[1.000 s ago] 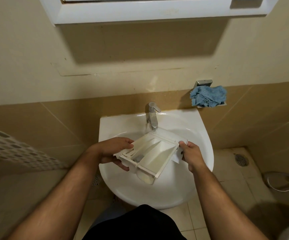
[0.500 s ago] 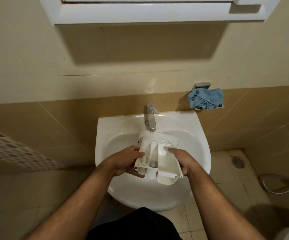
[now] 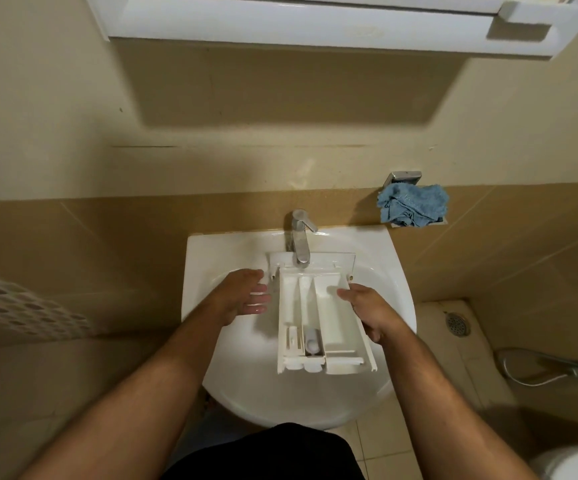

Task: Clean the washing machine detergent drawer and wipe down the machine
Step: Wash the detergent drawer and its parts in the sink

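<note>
You're at the rinsing step: the detergent drawer [image 3: 318, 317] lies in the sink [image 3: 211, 386] under the tap [image 3: 300, 237], your right hand [image 3: 370, 311] gripping its right edge, your left hand [image 3: 246, 294] spread beside it; next, probably open the tap.

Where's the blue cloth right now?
In the head view, the blue cloth sits bunched on a small wall holder, up and to the right of the tap, above the sink's back right corner.
</note>
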The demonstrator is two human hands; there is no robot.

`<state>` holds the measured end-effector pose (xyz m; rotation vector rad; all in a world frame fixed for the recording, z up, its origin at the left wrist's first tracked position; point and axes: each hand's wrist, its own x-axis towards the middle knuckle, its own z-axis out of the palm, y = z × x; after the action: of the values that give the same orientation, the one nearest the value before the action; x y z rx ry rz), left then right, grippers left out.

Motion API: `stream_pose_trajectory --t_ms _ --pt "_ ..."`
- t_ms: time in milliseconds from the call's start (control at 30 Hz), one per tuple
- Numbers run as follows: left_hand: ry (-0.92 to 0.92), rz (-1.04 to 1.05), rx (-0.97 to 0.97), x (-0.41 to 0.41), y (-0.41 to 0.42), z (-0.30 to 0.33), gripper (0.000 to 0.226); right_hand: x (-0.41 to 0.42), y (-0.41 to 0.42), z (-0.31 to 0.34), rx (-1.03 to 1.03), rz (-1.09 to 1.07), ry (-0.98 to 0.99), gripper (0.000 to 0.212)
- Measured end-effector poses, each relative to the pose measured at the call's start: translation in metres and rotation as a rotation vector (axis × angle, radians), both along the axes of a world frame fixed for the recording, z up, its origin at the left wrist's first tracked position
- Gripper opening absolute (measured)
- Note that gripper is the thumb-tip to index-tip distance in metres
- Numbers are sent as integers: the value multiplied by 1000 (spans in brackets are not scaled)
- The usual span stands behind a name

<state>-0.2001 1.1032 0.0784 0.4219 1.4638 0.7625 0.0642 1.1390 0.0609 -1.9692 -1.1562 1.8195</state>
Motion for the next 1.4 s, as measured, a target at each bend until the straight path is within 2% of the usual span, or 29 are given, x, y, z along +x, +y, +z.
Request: stream_pose_trajectory --t_ms 133,267,433,533,567,667,700,800,867,1000,1100,1200,1300,1400 --pt "-35 -76 -18 14 14 -10 24 -5 -7 12 35 10 1 29" --pt "-48 -32 -17 22 23 -19 30 -13 -3 13 23 11 28 27" --pt "-69 90 -15 21 26 -30 29 -24 7 8 7 6 -50 31" --pt "-88 113 -26 21 27 -33 33 -34 15 5 -4 35 -139 45" --pt "-86 118 -24 22 28 -32 32 -39 19 5 -11 43 -162 55" --pt "-24 120 -8 22 30 -29 28 -43 35 -13 -57 33 -226 104" --pt "0 119 -4 22 30 -29 28 -44 39 -18 -52 20 -215 106" --pt "19 149 7 23 28 -30 27 -62 45 -9 31 69 -224 70" --pt "67 161 23 20 25 -31 26 -77 46 -8 101 135 -272 61" --pt "202 186 59 6 19 -34 24 -104 40 -11 157 253 -386 67" --pt "255 183 129 1 17 -32 24 -104 46 -20 212 300 -434 54" --pt "276 179 161 5 19 -29 18 -90 47 -25 174 267 -391 47" --pt "323 149 165 8 21 -28 17 -83 38 -23 207 249 -355 62" --pt "392 136 162 2 20 -26 18 -96 34 -17 260 314 -384 52"
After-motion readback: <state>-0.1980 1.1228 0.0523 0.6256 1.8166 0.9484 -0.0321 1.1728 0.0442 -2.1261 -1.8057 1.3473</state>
